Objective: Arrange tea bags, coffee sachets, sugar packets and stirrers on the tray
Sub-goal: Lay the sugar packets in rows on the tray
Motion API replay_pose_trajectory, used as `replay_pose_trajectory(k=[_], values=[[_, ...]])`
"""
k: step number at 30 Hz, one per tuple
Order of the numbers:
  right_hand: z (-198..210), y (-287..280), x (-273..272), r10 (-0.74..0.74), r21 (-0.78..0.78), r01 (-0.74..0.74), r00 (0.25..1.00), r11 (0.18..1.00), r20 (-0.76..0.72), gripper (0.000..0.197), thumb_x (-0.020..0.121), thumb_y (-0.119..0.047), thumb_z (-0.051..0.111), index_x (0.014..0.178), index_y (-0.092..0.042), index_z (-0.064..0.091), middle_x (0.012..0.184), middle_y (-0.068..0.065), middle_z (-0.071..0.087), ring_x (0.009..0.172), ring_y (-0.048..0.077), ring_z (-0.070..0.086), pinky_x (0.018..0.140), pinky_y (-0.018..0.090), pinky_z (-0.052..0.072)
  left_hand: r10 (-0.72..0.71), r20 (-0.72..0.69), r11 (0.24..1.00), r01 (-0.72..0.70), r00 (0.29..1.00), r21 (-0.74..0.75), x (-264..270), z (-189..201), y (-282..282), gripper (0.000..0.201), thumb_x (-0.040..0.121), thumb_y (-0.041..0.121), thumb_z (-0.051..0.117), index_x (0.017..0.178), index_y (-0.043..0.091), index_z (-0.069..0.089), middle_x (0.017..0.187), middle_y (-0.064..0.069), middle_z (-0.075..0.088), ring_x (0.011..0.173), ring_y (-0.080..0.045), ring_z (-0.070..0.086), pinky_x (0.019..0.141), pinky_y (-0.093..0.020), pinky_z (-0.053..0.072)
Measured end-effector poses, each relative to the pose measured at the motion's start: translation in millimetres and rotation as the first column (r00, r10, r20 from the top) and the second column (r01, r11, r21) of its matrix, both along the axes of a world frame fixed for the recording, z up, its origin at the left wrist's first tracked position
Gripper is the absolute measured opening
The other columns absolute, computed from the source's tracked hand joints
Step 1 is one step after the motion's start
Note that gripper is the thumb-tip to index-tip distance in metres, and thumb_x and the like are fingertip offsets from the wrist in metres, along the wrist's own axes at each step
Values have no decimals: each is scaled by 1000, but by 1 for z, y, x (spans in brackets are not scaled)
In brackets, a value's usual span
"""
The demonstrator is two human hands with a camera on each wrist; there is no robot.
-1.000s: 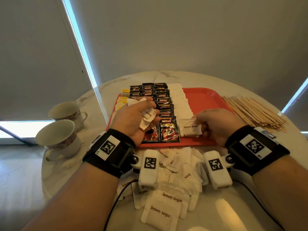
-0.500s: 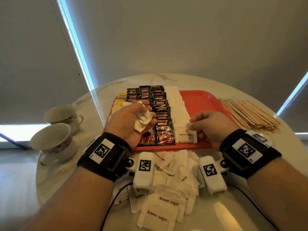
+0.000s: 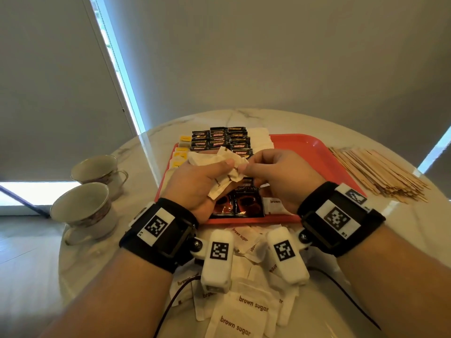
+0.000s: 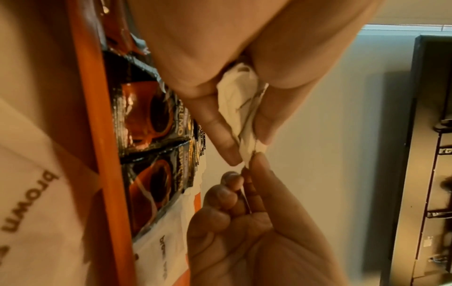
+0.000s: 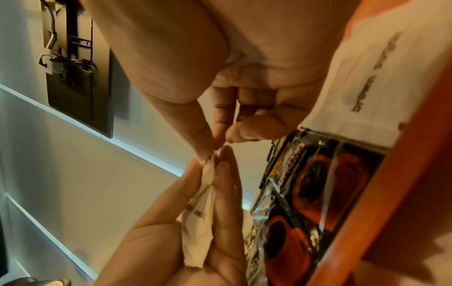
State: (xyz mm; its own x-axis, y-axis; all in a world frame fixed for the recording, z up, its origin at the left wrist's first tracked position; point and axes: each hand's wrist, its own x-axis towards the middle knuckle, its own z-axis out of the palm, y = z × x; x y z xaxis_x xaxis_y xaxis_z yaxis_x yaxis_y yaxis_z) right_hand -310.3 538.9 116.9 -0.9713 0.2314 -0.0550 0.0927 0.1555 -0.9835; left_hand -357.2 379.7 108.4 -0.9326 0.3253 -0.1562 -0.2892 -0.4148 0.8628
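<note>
Head view shows my left hand clutching a crumpled bunch of white paper brown-sugar packets above the red plastic tray. My right hand pinches one corner of that bunch between thumb and forefinger, ready to draw a packet free. On the tray, yellow-tagged tea bags line the left edge, then black coffee sachets in rows, then a white column of laid sugar packets; I judge those groups largely done. More loose sugar packets lie heaped on the round marble table near me. Thin wooden stirrers sit piled right of the tray, untouched. Two white teacups stand left.
</note>
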Motion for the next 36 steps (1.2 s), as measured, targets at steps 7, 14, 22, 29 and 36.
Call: replay_pose_trajectory(k=[7, 14, 22, 29, 36], values=[[-3, -2, -2, -71, -342, 47, 996, 939, -58, 6, 97, -15, 67, 98, -10, 66, 87, 8, 72, 70, 20, 66, 56, 27, 56, -50, 1, 990, 50, 999, -129, 2, 1, 1, 11, 92, 12, 77, 100, 16, 70, 93, -10, 81, 73, -19, 75, 59, -30, 62], [-8, -2, -1, 58, -325, -80, 995, 942, -78, 21, 90, -6, 72, 110, -1, 69, 89, 14, 72, 66, 17, 63, 62, 27, 60, 14, 65, 994, -7, 998, -111, -2, 0, 0, 13, 93, 16, 76, 95, 19, 64, 96, -10, 81, 72, -19, 77, 51, -30, 59], [-9, -1, -4, -77, -402, 46, 995, 914, -60, 10, 100, -12, 61, 99, -5, 68, 90, 12, 77, 73, 17, 71, 60, 29, 59, -64, 46, 983, 71, 997, -169, -1, 1, 0, 7, 94, 11, 71, 99, 16, 69, 90, -10, 79, 64, -15, 71, 51, -27, 56], [-4, 0, 4, 45, -172, -59, 995, 983, -89, 17, 92, -17, 72, 100, -1, 71, 92, 12, 78, 82, 24, 77, 63, 28, 60, -86, -60, 977, 72, 995, -200, 3, 0, 1, 13, 84, 16, 80, 92, 15, 70, 96, -13, 80, 89, -28, 80, 65, -38, 63], [8, 17, 9, 108, -193, -109, 994, 975, -17, 15, 89, -2, 70, 104, -1, 69, 97, 12, 78, 88, 23, 77, 74, 34, 64, -36, -91, 990, 23, 995, -136, 2, -1, 2, 14, 94, 10, 74, 82, 17, 68, 98, -11, 81, 90, -28, 80, 63, -35, 62]])
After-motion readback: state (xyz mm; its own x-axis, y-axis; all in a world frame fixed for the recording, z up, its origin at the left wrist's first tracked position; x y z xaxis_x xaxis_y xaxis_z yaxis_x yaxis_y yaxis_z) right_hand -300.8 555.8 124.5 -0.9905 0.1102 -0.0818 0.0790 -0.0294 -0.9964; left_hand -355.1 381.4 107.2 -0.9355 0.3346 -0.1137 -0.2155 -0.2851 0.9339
